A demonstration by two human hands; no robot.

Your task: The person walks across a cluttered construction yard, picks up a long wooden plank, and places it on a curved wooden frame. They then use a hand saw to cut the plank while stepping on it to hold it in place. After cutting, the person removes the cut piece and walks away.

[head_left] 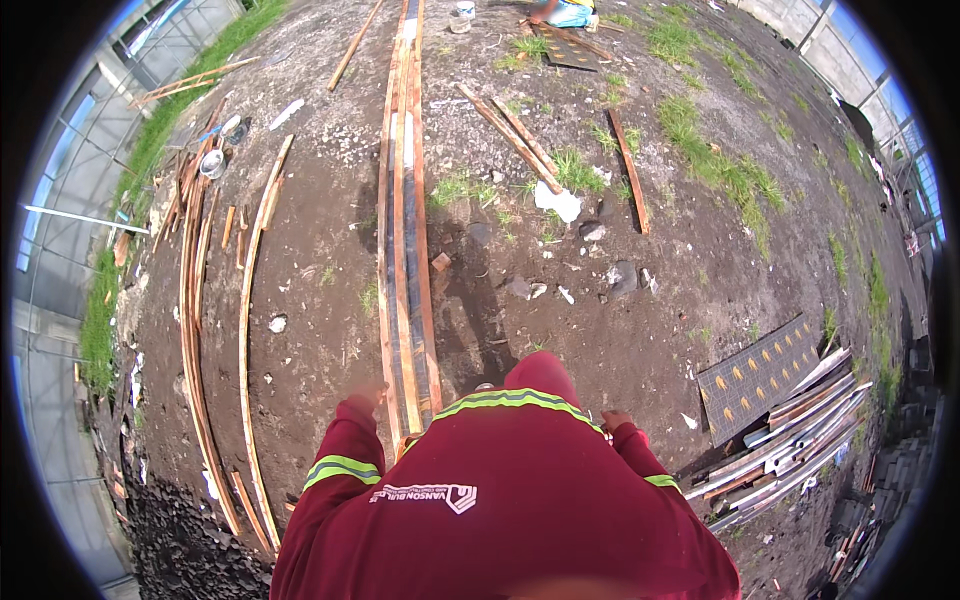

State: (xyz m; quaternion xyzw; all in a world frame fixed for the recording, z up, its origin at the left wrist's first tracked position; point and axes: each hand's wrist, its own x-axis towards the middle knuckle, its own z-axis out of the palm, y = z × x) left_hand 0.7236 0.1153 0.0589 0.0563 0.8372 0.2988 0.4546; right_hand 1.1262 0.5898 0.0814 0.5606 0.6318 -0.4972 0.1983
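Note:
My left hand (372, 393) is just left of a long wooden form (404, 260). Its fingers appear stretched toward the form's left board, and no held thing shows; whether they touch the wood I cannot tell. The form consists of long reddish boards running side by side away from me, with dark and pale strips between them. On the other side of my body, my right hand (616, 419) hangs low over bare soil. Its fingers are small and partly hidden, so their grip is unclear. My dark red sleeves and jacket cover the near end of the form.
Long timber strips (247, 330) lie on the left beside a bucket (213, 164). At right, a dark panel with yellow marks (760, 377) leans by stacked lengths (790, 440). Loose boards (629, 172) and stones lie ahead. Another person (568, 13) crouches far off.

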